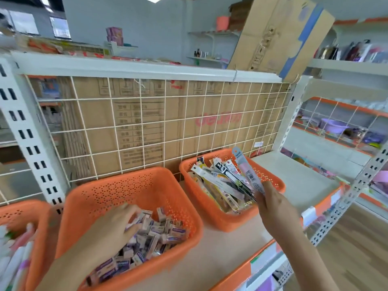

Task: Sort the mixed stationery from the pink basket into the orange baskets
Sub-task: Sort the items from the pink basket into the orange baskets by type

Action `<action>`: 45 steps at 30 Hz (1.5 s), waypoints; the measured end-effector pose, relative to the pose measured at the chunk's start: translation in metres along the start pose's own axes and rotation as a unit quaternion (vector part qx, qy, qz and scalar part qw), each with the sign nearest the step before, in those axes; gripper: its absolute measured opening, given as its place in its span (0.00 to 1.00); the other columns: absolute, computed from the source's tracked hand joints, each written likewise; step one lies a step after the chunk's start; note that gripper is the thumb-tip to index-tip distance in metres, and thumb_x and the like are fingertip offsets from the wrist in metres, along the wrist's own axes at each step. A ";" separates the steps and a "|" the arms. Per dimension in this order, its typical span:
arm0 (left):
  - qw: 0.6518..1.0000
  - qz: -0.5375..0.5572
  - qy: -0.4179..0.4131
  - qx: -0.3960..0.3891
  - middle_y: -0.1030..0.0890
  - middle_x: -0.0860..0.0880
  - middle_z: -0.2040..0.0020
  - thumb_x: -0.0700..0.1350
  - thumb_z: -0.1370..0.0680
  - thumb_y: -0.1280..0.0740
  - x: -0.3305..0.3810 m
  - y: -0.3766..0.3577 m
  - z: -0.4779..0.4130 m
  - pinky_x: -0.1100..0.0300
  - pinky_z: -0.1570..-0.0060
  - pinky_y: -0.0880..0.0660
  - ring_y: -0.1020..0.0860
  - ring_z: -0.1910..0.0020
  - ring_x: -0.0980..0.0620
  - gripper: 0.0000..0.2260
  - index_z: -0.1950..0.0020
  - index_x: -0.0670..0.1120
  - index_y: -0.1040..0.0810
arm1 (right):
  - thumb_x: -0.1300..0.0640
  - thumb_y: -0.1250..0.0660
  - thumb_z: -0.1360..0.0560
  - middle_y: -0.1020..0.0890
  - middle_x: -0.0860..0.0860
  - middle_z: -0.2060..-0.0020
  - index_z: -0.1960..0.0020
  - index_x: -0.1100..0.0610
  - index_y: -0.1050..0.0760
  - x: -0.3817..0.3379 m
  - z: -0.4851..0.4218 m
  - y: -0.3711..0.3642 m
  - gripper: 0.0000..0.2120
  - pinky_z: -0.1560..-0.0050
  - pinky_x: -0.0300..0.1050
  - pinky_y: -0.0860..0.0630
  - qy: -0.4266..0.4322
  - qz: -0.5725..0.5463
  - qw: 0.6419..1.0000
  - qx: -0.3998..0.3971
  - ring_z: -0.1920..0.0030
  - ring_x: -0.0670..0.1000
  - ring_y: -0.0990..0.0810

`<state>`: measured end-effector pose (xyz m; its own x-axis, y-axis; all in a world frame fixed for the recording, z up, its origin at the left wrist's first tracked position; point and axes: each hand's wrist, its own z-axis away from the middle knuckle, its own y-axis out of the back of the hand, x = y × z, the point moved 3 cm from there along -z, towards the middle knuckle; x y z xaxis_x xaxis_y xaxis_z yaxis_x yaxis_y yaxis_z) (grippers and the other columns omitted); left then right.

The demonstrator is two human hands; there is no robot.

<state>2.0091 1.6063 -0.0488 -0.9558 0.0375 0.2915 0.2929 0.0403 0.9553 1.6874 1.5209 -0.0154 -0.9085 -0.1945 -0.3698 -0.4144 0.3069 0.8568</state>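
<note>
Shelf (226, 240), right hand (270, 204), packet (247, 171) pointing up-left, seemingly

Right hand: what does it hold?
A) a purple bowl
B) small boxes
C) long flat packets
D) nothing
C: the right hand grips a fan of long flat packets above the far-right orange basket.

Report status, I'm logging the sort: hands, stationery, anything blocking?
Left hand on small boxes in middle orange basket, grip blurred. Right hand pinching long packets over right orange basket. Pink basket out of view; nothing blocking.
</note>
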 end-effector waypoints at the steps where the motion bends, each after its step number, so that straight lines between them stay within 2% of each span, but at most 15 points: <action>1: 1.000 0.009 0.004 0.010 0.33 0.61 0.37 0.54 0.20 0.43 0.008 0.002 -0.003 0.70 0.48 0.35 0.30 0.45 0.63 0.14 0.34 0.57 0.35 | 0.56 0.46 0.19 0.21 0.56 0.56 0.46 0.58 0.34 0.001 -0.011 -0.003 0.07 0.64 0.47 0.39 0.010 -0.003 1.000 -0.007 0.53 0.62 0.23; 5: 0.999 0.027 0.008 0.038 0.38 0.62 0.33 0.61 0.22 0.51 0.044 -0.005 -0.026 0.69 0.37 0.40 0.36 0.35 0.63 0.21 0.30 0.57 0.40 | 0.58 0.45 0.20 0.21 0.58 0.55 0.41 0.60 0.32 0.007 -0.055 -0.018 0.10 0.63 0.50 0.36 0.061 -0.016 0.998 -0.029 0.54 0.62 0.22; 9: 0.995 0.076 0.030 0.049 0.46 0.67 0.32 0.78 0.39 0.70 0.078 -0.031 -0.045 0.66 0.33 0.44 0.45 0.31 0.65 0.46 0.27 0.60 0.46 | 0.61 0.43 0.21 0.27 0.54 0.61 0.47 0.61 0.30 0.007 -0.089 -0.037 0.06 0.67 0.47 0.41 0.112 -0.060 0.992 -0.021 0.62 0.60 0.27; 12: 0.991 0.103 0.067 0.056 0.53 0.68 0.31 0.79 0.45 0.73 0.093 -0.047 -0.053 0.64 0.30 0.47 0.46 0.29 0.64 0.51 0.27 0.62 0.48 | 0.62 0.42 0.22 0.23 0.55 0.59 0.45 0.62 0.28 0.001 -0.103 -0.051 0.08 0.70 0.46 0.41 0.158 -0.091 0.983 -0.030 0.61 0.60 0.23; 16: 0.989 0.116 0.087 0.033 0.61 0.74 0.32 0.80 0.44 0.70 0.096 -0.055 -0.058 0.62 0.28 0.48 0.49 0.28 0.64 0.46 0.30 0.66 0.44 | 0.65 0.42 0.22 0.20 0.57 0.52 0.39 0.60 0.28 -0.003 -0.115 -0.071 0.13 0.68 0.45 0.37 0.203 -0.109 0.970 -0.069 0.58 0.58 0.22; 20: 0.985 0.150 0.087 0.023 0.59 0.76 0.31 0.80 0.40 0.63 0.094 -0.055 -0.057 0.63 0.30 0.48 0.51 0.29 0.69 0.39 0.32 0.69 0.43 | 0.70 0.43 0.26 0.22 0.56 0.46 0.32 0.57 0.32 0.004 -0.122 -0.085 0.24 0.57 0.46 0.31 0.201 -0.079 0.970 -0.115 0.49 0.57 0.24; 23: 0.984 0.155 0.085 0.025 0.56 0.76 0.30 0.79 0.37 0.59 0.093 -0.054 -0.055 0.68 0.33 0.49 0.53 0.32 0.76 0.37 0.31 0.68 0.40 | 0.68 0.37 0.27 0.22 0.57 0.45 0.33 0.59 0.29 0.010 -0.120 -0.081 0.22 0.52 0.51 0.28 0.200 -0.121 0.968 -0.091 0.48 0.59 0.24; 27: 0.985 0.149 0.082 0.020 0.56 0.76 0.31 0.77 0.35 0.57 0.096 -0.052 -0.055 0.70 0.35 0.49 0.54 0.34 0.79 0.36 0.30 0.66 0.40 | 0.66 0.31 0.29 0.20 0.57 0.48 0.39 0.61 0.25 0.026 -0.112 -0.068 0.19 0.53 0.52 0.26 0.231 -0.153 0.959 -0.057 0.50 0.61 0.22; 29: 0.986 0.143 0.081 0.031 0.55 0.77 0.31 0.78 0.36 0.58 0.096 -0.052 -0.054 0.70 0.34 0.48 0.54 0.34 0.78 0.36 0.31 0.67 0.40 | 0.63 0.31 0.28 0.20 0.55 0.46 0.38 0.59 0.25 0.035 -0.109 -0.062 0.19 0.52 0.51 0.27 0.228 -0.159 0.959 -0.047 0.48 0.60 0.22; 32: 0.985 0.144 0.078 0.047 0.53 0.76 0.31 0.79 0.36 0.57 0.096 -0.049 -0.052 0.79 0.39 0.52 0.53 0.35 0.81 0.36 0.31 0.67 0.41 | 0.59 0.32 0.26 0.21 0.55 0.44 0.38 0.57 0.25 0.045 -0.102 -0.053 0.17 0.51 0.52 0.26 0.225 -0.162 0.960 -0.043 0.45 0.59 0.22; 34: 0.983 0.142 0.084 0.074 0.49 0.73 0.30 0.79 0.37 0.57 0.095 -0.046 -0.047 0.82 0.40 0.53 0.48 0.33 0.77 0.36 0.32 0.69 0.41 | 0.53 0.36 0.26 0.20 0.54 0.45 0.39 0.57 0.25 0.048 -0.093 -0.049 0.17 0.52 0.51 0.26 0.240 -0.152 0.957 -0.052 0.47 0.59 0.21; 37: 0.978 0.122 0.089 0.142 0.45 0.70 0.29 0.79 0.36 0.56 0.093 -0.039 -0.032 0.73 0.35 0.46 0.42 0.31 0.69 0.34 0.33 0.68 0.41 | 0.44 0.44 0.27 0.20 0.52 0.46 0.40 0.56 0.25 0.049 -0.079 -0.046 0.23 0.54 0.52 0.25 0.260 -0.140 0.952 -0.076 0.50 0.58 0.21; 40: 0.970 0.083 0.093 0.208 0.39 0.66 0.31 0.68 0.29 0.49 0.091 -0.032 -0.003 0.59 0.32 0.39 0.37 0.31 0.62 0.27 0.32 0.62 0.36 | 0.45 0.45 0.28 0.20 0.53 0.49 0.41 0.57 0.25 0.043 -0.062 -0.045 0.23 0.56 0.53 0.24 0.268 -0.130 0.952 -0.073 0.52 0.60 0.20; 42: 0.963 0.053 0.109 0.240 0.33 0.61 0.32 0.62 0.27 0.48 0.085 -0.028 0.023 0.52 0.35 0.34 0.33 0.33 0.56 0.25 0.31 0.58 0.32 | 0.45 0.45 0.28 0.20 0.53 0.50 0.41 0.57 0.25 0.034 -0.050 -0.043 0.23 0.57 0.53 0.25 0.276 -0.118 0.952 -0.068 0.53 0.60 0.20; 45: 0.948 -0.010 0.144 0.284 0.27 0.55 0.36 0.57 0.27 0.45 0.070 -0.020 0.070 0.50 0.45 0.28 0.29 0.39 0.53 0.22 0.33 0.56 0.31 | 0.45 0.46 0.28 0.20 0.54 0.48 0.40 0.56 0.26 0.013 -0.028 -0.039 0.23 0.57 0.53 0.24 0.289 -0.100 0.950 -0.059 0.51 0.61 0.21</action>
<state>1.9384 1.6783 -0.0514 -0.9040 -0.2405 0.3536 0.1620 0.5727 0.8036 1.6931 1.4798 -0.0438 -0.6168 -0.7280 -0.2992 -0.5354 0.1094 0.8375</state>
